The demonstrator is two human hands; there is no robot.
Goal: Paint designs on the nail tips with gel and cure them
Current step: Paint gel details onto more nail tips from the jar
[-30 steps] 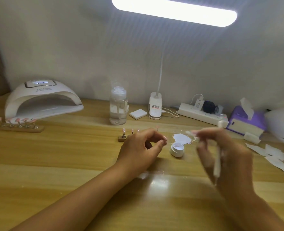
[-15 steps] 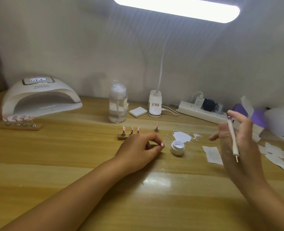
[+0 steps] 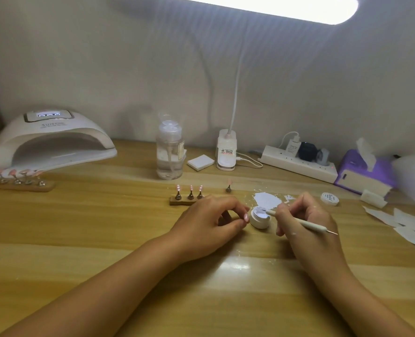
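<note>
Your right hand (image 3: 306,221) pinched the dotting pen (image 3: 298,221), its tip dipped in the open gel jar (image 3: 260,222) between your hands. Your left hand (image 3: 210,221) lay curled on the bench (image 3: 92,239); whether it pinched anything could not be told. Nothing steadied the jar, so a hard dip might have tipped it. Nail tips (image 3: 190,190) stood just beyond your left hand, and the curing lamp (image 3: 50,142) sat well to its left.

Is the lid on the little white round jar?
No, the small white round gel jar stands open, and the thin white pen held in the right hand reaches its tip into it.
</note>
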